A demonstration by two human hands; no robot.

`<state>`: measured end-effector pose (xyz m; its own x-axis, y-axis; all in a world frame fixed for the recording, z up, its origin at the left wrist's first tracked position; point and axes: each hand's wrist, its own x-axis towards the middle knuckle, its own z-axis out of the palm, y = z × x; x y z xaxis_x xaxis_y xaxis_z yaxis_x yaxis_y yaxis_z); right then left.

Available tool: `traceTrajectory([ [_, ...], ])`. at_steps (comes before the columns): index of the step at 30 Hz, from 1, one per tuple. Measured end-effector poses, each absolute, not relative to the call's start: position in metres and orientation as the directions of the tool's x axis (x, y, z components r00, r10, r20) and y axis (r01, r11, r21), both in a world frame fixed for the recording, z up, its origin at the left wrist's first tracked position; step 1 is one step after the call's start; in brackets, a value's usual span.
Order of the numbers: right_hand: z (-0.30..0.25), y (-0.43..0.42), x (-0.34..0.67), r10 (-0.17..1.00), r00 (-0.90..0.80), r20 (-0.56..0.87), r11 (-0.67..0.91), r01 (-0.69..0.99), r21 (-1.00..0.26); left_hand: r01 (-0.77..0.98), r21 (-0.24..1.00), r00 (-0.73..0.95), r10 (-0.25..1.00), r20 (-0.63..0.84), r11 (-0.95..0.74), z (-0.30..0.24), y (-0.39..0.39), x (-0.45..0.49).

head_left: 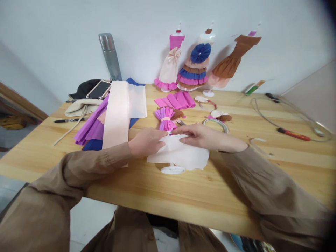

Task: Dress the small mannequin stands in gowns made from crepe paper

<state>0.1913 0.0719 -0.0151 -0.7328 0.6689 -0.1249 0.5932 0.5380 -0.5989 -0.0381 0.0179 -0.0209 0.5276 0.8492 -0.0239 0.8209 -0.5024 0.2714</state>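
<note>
A sheet of white crepe paper hangs like a skirt around a small dress stand, whose round white base shows below it. My left hand pinches the paper's upper edge on the left side. On the right, my right hand holds that same edge between thumb and fingers. Just beyond my fingertips is a pink and purple pleated paper piece, gathered with a pale band. Scissor tips show beside it, partly hidden. A roll of tape lies behind my right hand.
Three dressed paper mannequins stand along the wall. Crepe strips, a phone, a cap and a flask are at left. Pleated pink paper lies behind. A red-handled glue gun with its cord is at right.
</note>
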Motion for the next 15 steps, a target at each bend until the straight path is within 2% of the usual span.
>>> traceTrajectory([
  [7,-0.0163,0.0681,0.1877,0.675,-0.737,-0.032,0.616,0.588,-0.524,0.882,0.183,0.453,0.888,-0.081,-0.434,-0.0205,0.0122,-0.0390],
  [11,-0.0165,0.0664,0.1840,0.655,-0.755,-0.035,0.628,0.570,-0.530,0.898,0.141,0.433,0.894,-0.118,-0.416,-0.0192,0.0113,-0.0362],
  [15,-0.0180,0.0652,0.1814,0.663,-0.747,-0.047,0.616,0.581,-0.532,0.896,0.152,0.436,0.891,-0.128,-0.417,-0.0190,0.0108,-0.0360],
])
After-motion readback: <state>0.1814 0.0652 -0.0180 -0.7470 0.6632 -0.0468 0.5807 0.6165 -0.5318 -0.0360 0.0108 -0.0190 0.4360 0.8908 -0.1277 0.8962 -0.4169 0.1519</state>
